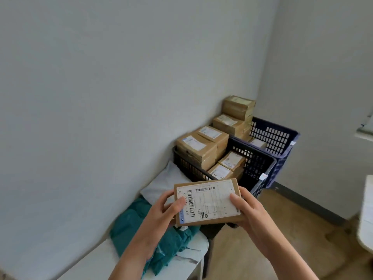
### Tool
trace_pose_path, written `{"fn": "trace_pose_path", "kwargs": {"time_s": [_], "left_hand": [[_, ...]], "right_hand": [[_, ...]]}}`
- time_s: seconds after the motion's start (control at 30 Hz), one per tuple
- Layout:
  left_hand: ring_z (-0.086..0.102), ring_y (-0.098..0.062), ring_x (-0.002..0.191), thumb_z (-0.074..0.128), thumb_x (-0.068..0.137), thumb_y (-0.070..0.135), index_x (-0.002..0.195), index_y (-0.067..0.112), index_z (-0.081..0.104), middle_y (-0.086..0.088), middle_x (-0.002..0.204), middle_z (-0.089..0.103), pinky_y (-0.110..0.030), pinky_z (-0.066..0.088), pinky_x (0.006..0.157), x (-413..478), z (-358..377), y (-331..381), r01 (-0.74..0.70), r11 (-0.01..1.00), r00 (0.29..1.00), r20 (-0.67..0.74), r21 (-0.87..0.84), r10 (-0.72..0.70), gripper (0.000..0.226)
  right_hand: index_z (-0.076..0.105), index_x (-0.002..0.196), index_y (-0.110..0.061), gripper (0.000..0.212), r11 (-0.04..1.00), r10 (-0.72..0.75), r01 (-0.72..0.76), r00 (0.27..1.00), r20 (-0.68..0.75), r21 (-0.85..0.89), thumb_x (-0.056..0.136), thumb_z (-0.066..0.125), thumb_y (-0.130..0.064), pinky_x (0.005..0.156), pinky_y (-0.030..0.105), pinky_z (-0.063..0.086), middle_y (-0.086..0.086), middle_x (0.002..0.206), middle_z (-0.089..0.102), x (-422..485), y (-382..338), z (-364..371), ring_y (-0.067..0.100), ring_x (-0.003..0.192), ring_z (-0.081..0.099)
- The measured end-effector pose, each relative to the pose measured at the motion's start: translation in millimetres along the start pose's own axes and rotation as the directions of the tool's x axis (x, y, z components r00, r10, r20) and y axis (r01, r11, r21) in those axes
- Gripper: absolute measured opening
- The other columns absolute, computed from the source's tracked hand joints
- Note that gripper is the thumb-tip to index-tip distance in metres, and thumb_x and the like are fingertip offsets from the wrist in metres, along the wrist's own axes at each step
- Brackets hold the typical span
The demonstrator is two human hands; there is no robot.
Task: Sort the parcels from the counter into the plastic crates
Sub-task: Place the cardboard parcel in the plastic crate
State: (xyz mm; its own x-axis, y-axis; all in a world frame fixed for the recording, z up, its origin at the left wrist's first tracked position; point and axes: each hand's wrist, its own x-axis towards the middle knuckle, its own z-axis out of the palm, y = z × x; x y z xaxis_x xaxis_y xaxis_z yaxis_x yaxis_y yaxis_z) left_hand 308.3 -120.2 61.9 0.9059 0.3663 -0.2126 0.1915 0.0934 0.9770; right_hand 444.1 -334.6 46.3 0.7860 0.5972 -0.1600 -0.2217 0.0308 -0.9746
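A flat brown cardboard parcel (pixel 210 203) with a white barcode label faces up in front of me, above the counter's end. My left hand (pixel 161 213) grips its left edge, thumb on the label. My right hand (pixel 246 211) grips its right edge, thumb on top. Beyond it stands a black plastic crate (pixel 256 166) holding several labelled brown parcels (pixel 196 150). Behind that, a blue plastic crate (pixel 280 140) in the corner holds a taller stack of parcels (pixel 238 107).
A white counter (pixel 101 257) runs along the left wall. On it lie teal plastic mailers (pixel 129 225) and a grey mailer (pixel 163 184). Wooden floor (pixel 282 249) lies to the right. Another white surface edge (pixel 367 215) shows at far right.
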Motion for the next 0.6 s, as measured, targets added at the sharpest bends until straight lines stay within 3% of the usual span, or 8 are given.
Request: {"fn": "trace_pose_path", "kwargs": {"time_s": [0.1, 0.17, 0.3, 0.37, 0.5, 0.6], "left_hand": [[0.076, -0.022, 0.108, 0.080, 0.085, 0.057, 0.135, 0.024, 0.060, -0.005, 0.115, 0.079, -0.039, 0.060, 0.097, 33.4, 53.7, 3.6, 0.033, 0.999, 0.997, 0.067, 0.016, -0.034, 0.063], [0.076, -0.021, 0.108, 0.075, 0.084, 0.051, 0.134, 0.025, 0.060, -0.004, 0.116, 0.079, -0.034, 0.061, 0.092, 52.8, 89.3, 9.3, 0.043, 0.999, 0.991, 0.129, 0.012, -0.044, 0.058], [0.077, -0.020, 0.106, 0.075, 0.084, 0.048, 0.133, 0.023, 0.061, -0.002, 0.113, 0.080, -0.030, 0.062, 0.084, 87.4, 149.4, 19.3, -0.003, 1.000, 0.982, 0.186, 0.011, 0.001, 0.057], [0.076, -0.019, 0.108, 0.081, 0.086, 0.054, 0.134, 0.023, 0.062, -0.001, 0.116, 0.079, -0.031, 0.061, 0.087, 104.0, 171.2, 23.8, -0.033, 0.999, 0.975, 0.220, 0.025, 0.026, 0.060], [0.074, -0.019, 0.114, 0.072, 0.074, 0.061, 0.136, 0.026, 0.060, 0.001, 0.122, 0.077, -0.041, 0.061, 0.097, 145.2, 200.8, 30.0, -0.074, 0.996, 0.960, 0.275, 0.045, 0.059, 0.072], [0.074, -0.017, 0.112, 0.073, 0.072, 0.062, 0.135, 0.027, 0.060, 0.001, 0.120, 0.078, -0.032, 0.062, 0.090, 180.7, 219.5, 33.9, -0.084, 0.996, 0.950, 0.304, 0.027, 0.072, 0.073]], "right_hand": [[0.062, 0.139, -0.031, 0.073, 1.000, 0.004, -0.004, 0.998, -0.067, 0.003, 0.076, 0.077, -0.064, 0.101, 0.054, 0.057, 0.008, 0.116, 0.077, 4.5, -7.5, -58.0, 0.029, 0.109, 0.074], [0.063, 0.138, -0.029, 0.069, 1.000, -0.010, 0.010, 0.994, -0.109, 0.002, 0.077, 0.075, -0.059, 0.102, 0.056, 0.056, 0.007, 0.117, 0.077, 5.7, -14.7, -94.9, 0.029, 0.109, 0.074], [0.063, 0.137, -0.027, 0.067, 1.000, -0.027, 0.024, 0.982, -0.185, -0.015, 0.078, 0.074, -0.056, 0.099, 0.053, 0.059, 0.006, 0.117, 0.077, 12.2, -29.9, -155.2, 0.028, 0.109, 0.075], [0.061, 0.139, -0.027, 0.070, 0.999, -0.038, 0.033, 0.977, -0.211, -0.029, 0.078, 0.074, -0.059, 0.098, 0.051, 0.060, 0.005, 0.117, 0.077, 17.6, -36.6, -178.2, 0.027, 0.109, 0.075], [0.059, 0.140, -0.027, 0.082, 0.997, -0.059, 0.046, 0.966, -0.253, -0.057, 0.070, 0.075, -0.066, 0.094, 0.045, 0.061, 0.004, 0.118, 0.078, 34.2, -47.4, -214.5, 0.026, 0.109, 0.076], [0.058, 0.140, -0.029, 0.084, 0.995, -0.066, 0.043, 0.958, -0.281, -0.086, 0.067, 0.075, -0.067, 0.088, 0.037, 0.062, 0.003, 0.115, 0.079, 54.6, -58.2, -237.3, 0.024, 0.106, 0.076]]}}
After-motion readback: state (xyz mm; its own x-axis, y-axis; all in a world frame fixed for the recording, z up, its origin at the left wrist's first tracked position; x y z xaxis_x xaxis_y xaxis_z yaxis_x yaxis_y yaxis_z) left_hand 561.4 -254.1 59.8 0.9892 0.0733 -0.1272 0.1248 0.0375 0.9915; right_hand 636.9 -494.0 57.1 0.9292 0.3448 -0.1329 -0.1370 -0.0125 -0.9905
